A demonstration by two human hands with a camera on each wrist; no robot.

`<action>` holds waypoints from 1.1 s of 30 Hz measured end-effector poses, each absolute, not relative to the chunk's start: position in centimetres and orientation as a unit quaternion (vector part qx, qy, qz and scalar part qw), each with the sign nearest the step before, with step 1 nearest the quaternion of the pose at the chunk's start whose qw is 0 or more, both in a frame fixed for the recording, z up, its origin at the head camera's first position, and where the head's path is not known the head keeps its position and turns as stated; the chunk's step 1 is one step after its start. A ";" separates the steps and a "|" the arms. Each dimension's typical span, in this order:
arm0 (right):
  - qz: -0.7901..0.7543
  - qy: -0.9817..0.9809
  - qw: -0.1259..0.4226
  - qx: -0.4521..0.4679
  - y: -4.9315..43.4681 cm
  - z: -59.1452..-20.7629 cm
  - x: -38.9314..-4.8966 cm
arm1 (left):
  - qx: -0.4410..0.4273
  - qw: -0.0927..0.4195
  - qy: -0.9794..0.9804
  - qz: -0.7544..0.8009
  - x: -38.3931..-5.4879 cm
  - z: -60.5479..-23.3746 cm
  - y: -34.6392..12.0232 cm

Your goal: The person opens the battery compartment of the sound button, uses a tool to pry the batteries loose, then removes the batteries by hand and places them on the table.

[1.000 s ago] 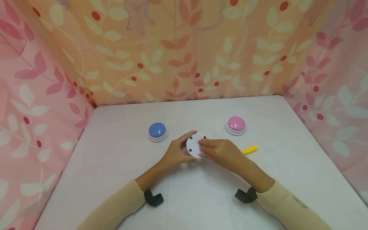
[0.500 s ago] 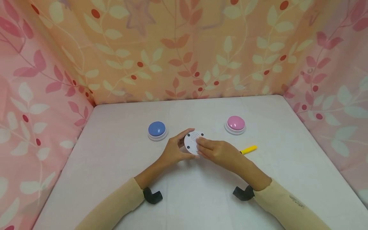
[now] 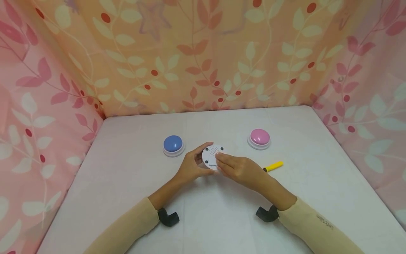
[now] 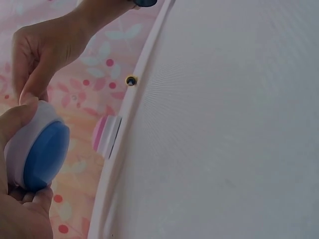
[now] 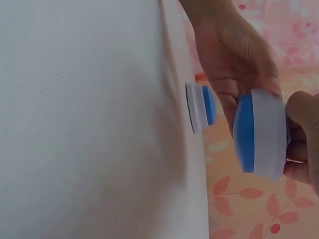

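Observation:
A round button with a white base and a blue dome is held up off the table, its underside towards the head camera, showing small holes and dark round spots. My left hand grips its rim, thumb below and fingers above; the blue dome shows in the left wrist view. My right hand has its fingertips against the underside, covering its right part, near a thin outlined panel edge. Curled right fingers appear behind the base in the right wrist view; whether they pinch a small part is hidden.
Another blue button stands on the white table, back left of the hands. A pink button stands back right. A yellow-handled tool lies behind the right wrist, its dark end partly hidden. Patterned curtains surround the table's back and sides.
Both hands and the held button have shifted slightly left and up in the head view. More of the panel outline on the underside shows now, and more of the yellow-handled tool.

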State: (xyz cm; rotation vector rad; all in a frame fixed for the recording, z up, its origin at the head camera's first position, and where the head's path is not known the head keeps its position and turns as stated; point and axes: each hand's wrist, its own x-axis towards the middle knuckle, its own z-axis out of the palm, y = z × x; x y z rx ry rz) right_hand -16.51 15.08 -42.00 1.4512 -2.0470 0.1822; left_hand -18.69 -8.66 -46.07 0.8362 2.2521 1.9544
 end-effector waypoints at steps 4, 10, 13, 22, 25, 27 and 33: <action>0.106 -0.775 0.307 0.543 15.1 -42.4 -16.7 | 0.264 0.027 0.723 0.637 -18.7 -46.2 -8.6; 0.128 -0.770 0.324 0.534 15.0 -42.9 -16.9 | 0.259 0.039 0.719 0.644 -18.7 -46.4 -8.4; 0.131 -0.774 0.326 0.527 14.9 -42.9 -16.9 | 0.257 0.041 0.718 0.645 -18.6 -46.5 -8.4; 0.131 -0.782 0.312 0.524 15.1 -43.2 -17.0 | 0.239 0.052 0.720 0.649 -18.7 -46.5 -8.4; 0.132 -0.783 0.312 0.522 15.0 -43.1 -17.0 | 0.241 0.052 0.717 0.653 -18.7 -46.4 -8.4; 0.132 -0.781 0.314 0.523 15.0 -43.0 -16.9 | 0.242 0.053 0.716 0.652 -18.7 -46.4 -8.4; 0.140 -0.758 0.331 0.544 14.9 -43.0 -16.9 | 0.238 0.056 0.716 0.654 -18.7 -46.4 -8.4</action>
